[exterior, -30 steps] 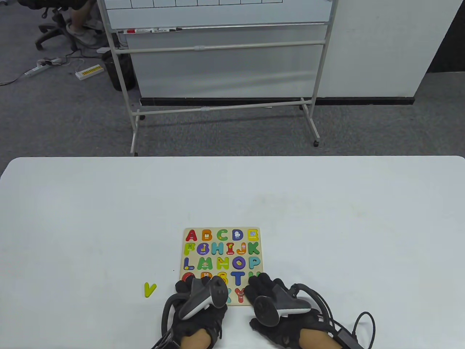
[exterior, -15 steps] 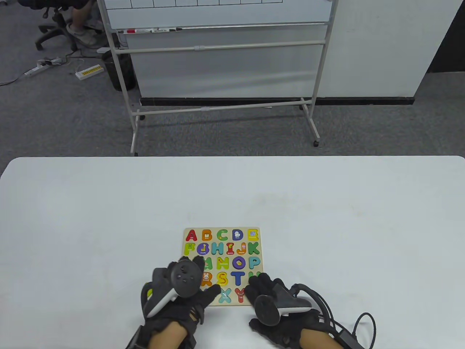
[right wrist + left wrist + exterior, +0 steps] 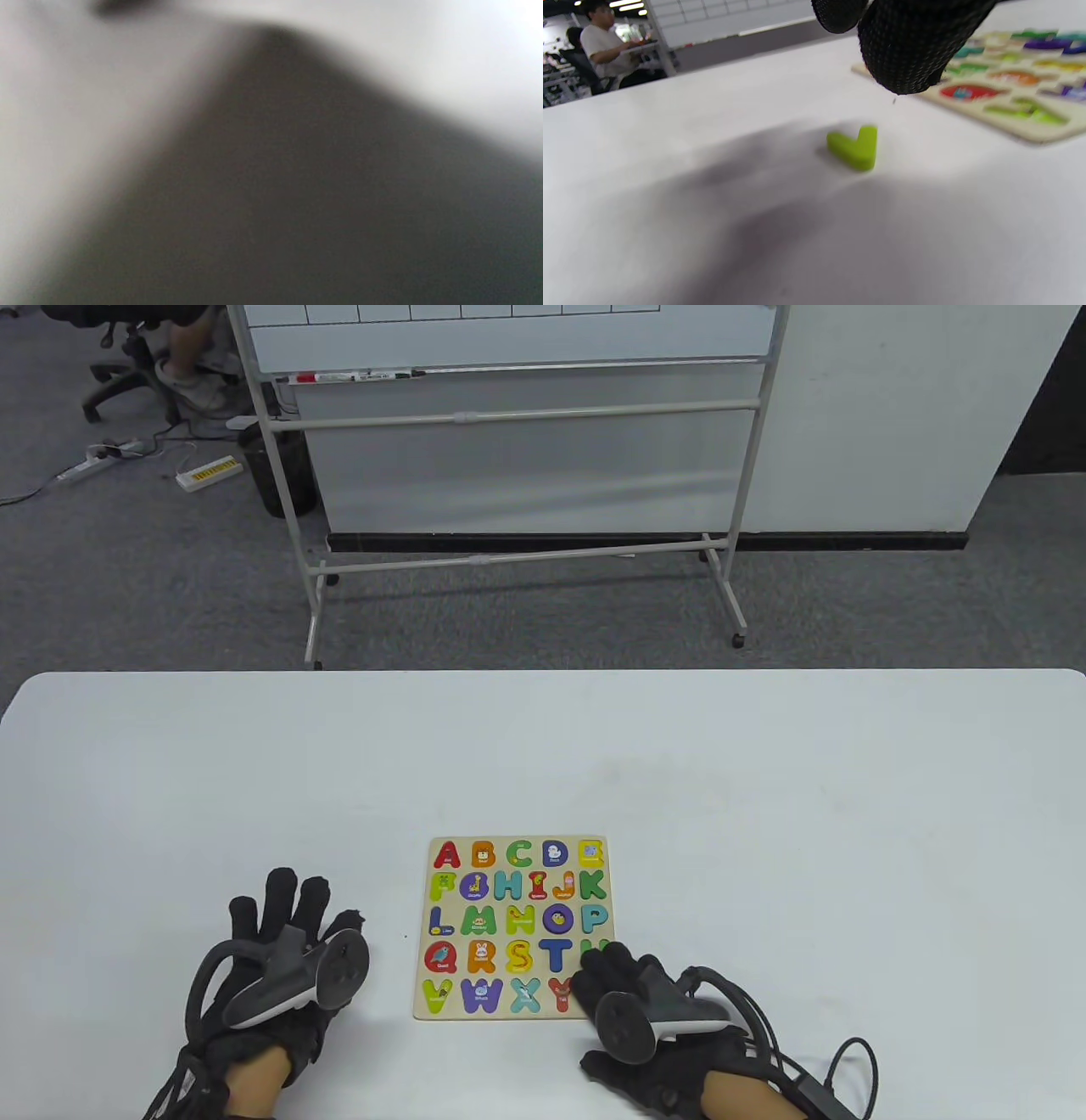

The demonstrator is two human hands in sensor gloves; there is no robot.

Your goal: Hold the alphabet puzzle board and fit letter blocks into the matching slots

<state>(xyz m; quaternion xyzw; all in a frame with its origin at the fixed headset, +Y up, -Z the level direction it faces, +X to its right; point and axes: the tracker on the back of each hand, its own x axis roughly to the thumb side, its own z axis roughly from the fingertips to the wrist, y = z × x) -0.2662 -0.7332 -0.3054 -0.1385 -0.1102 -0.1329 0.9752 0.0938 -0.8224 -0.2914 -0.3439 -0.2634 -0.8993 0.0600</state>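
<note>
The big white table point(image 3: 764, 814) holds the puzzle board point(image 3: 514, 929) near its front edge, with letters in its slots. The right hand point(image 3: 645, 1010) rests on the board's near right corner, fingers lying flat on it. The left hand point(image 3: 280, 959) is beside the board, fingers spread, holding nothing. Under it lies the little green letter point(image 3: 855, 147) on the table.
</note>
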